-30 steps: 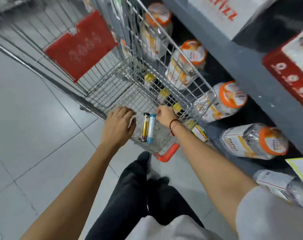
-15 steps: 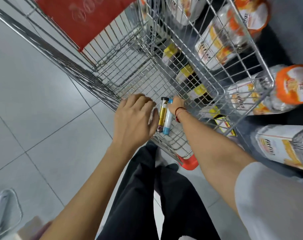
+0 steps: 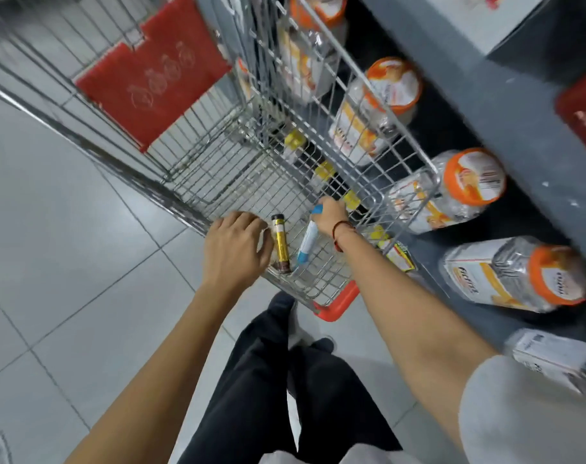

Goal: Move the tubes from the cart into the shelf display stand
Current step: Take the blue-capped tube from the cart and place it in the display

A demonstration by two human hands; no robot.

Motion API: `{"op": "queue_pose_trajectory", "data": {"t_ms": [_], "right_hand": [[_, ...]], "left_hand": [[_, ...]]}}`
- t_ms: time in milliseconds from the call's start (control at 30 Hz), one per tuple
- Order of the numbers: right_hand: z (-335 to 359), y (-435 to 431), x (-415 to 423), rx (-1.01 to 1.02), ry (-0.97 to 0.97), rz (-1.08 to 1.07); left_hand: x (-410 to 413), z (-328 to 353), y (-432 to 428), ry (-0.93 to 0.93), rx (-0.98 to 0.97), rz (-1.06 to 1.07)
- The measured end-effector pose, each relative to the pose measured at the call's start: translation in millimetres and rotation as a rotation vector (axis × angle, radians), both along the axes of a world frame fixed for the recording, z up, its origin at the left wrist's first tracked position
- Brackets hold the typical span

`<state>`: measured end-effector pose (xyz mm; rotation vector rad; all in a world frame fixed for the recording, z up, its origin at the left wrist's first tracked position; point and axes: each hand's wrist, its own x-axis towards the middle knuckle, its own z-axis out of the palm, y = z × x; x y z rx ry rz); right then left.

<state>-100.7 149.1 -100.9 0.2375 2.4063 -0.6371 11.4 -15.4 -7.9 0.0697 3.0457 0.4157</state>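
Inside wire cart (image 3: 352,289): right hand (image 3: 330,214) closed around top of blue-white tube (image 3: 307,242); at its 9 o'clock, left hand (image 3: 234,249) curled against yellow tube (image 3: 280,244), grip unclear.

Two hands reach into a wire cart (image 3: 318,286) that stands on a grey tile floor (image 3: 67,262). The left hand (image 3: 234,252) rests beside a yellow tube (image 3: 281,244) with a dark cap and touches it, and the right hand (image 3: 330,216) closes around the top of a white tube (image 3: 307,241) with blue ends. Beside the cart, a dark shelf (image 3: 485,128) holds clear jars (image 3: 452,192) with orange lids, lying on their sides.
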Motion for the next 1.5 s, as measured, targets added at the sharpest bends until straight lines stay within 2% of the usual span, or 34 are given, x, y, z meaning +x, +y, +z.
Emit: {"op": "queue_pose_trajectory", "data": {"t_ms": [367,633,767,1000,1133,1300,1500], "right_hand": [[171,92,9,-0.107,0.387,-0.109],[302,187,55,-0.042,0.786,-0.247],[353,230,82,-0.042,0.896,-0.362],[406,283,108,0.077,0.829,-0.256],[422,293,109,0.053,0.815,-0.214],[426,299,97,0.149,0.87,-0.145],[427,307,80,0.234,0.793,-0.054]], "left_hand": [[-24,34,38,-0.039,0.142,-0.049],[-72,103,153,0.179,0.302,-0.389],[-87,120,213,0.229,0.338,-0.582],[-93,123,281,0.267,0.206,-0.809],[-95,109,288,0.225,0.116,-0.832],[-96,97,279,0.254,0.104,-0.876],[-100,94,275,0.241,0.062,-0.901]]}}
